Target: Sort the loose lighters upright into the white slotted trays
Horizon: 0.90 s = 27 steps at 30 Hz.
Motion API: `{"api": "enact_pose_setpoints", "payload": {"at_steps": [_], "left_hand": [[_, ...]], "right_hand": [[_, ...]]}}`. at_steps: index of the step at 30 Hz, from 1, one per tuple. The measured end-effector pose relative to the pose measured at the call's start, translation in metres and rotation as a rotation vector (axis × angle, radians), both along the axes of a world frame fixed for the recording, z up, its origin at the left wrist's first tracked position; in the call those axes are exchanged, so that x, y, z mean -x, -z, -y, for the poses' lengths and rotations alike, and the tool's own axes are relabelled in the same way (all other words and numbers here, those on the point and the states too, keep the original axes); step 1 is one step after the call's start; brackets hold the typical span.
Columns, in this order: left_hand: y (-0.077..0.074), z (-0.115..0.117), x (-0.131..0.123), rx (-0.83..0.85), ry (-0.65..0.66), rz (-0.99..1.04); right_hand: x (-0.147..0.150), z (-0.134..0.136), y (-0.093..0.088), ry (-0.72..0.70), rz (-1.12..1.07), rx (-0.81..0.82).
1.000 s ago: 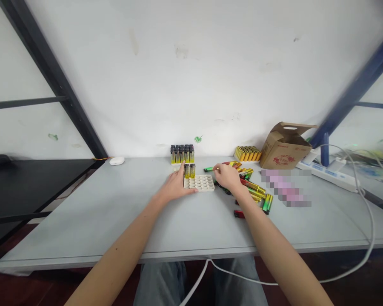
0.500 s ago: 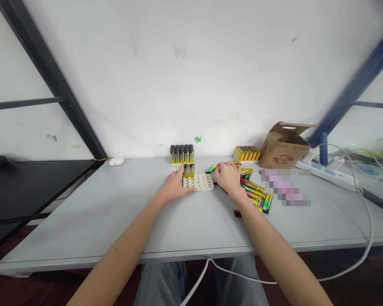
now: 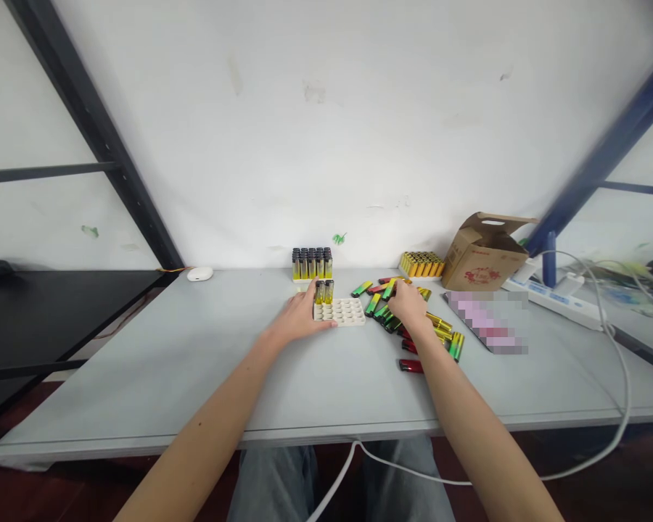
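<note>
My left hand grips the left side of a white honeycomb tray, thumb along its front edge and fingers behind. Two yellow lighters with black tops stand upright in the tray's back left corner. To the right, my right hand pinches a green-and-gold lighter over a loose heap. Around it lie several green lighters, gold-ended ones and red ones. My right hand and wrist hide part of the heap.
Against the wall stands a tray of upright black-topped lighters. Farther right are a tray of yellow cylinders, an open cardboard box, a blurred pink item and a power strip. A white case lies at left.
My right hand has moved right, away from the tray's side and over the heap, uncovering green and red lighters. My left hand keeps its hold on the tray.
</note>
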<state>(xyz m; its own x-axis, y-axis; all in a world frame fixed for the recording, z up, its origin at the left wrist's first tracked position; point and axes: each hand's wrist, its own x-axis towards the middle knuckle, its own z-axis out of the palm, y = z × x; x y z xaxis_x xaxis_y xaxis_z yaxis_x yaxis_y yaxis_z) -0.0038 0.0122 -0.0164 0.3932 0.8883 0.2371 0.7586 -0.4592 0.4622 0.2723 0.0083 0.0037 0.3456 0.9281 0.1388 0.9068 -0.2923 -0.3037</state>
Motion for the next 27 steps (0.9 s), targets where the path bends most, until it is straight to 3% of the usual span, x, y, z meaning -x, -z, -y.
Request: {"api": "enact_pose_setpoints", "payload": {"at_steps": [10, 18, 23, 27], "left_hand": [[-0.003, 0.002, 0.0, 0.015, 0.002, 0.028], [-0.007, 0.004, -0.001, 0.084, 0.002, 0.016], [-0.007, 0.005, -0.001, 0.07, 0.032, 0.034], [-0.006, 0.004, -0.001, 0.054, 0.032, 0.036]], "right_hand": [[-0.004, -0.001, 0.001, 0.031, -0.01, -0.058], [0.002, 0.001, -0.006, -0.037, -0.085, -0.498], [0.025, 0.003, -0.008, -0.275, -0.56, -0.807], [0.049, 0.008, -0.009, -0.314, -1.068, -0.9]]}}
